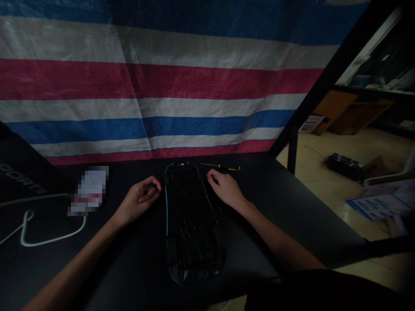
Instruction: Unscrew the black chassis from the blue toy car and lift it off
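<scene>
A dark model car (191,207) lies upside down on the black table (256,255), its underside and wheels facing up. Beside its left edge rests my left hand (142,196), fingers curled in loosely with nothing visible in them. My right hand (223,185) is at the car's other side, near the upper wheel, its fingers bent together and no object showing. Whether either hand touches the car's edge is hard to tell in the dim light. Just beyond my right hand lies a screwdriver (229,167) with a yellow and black handle.
On the left, a blurred-out phone-like object (90,190) has a white cable (52,242) attached. A dark box with lettering (22,172) stands behind it. A striped tarp (162,82) hangs along the back. A black metal frame (292,149) rises at the right.
</scene>
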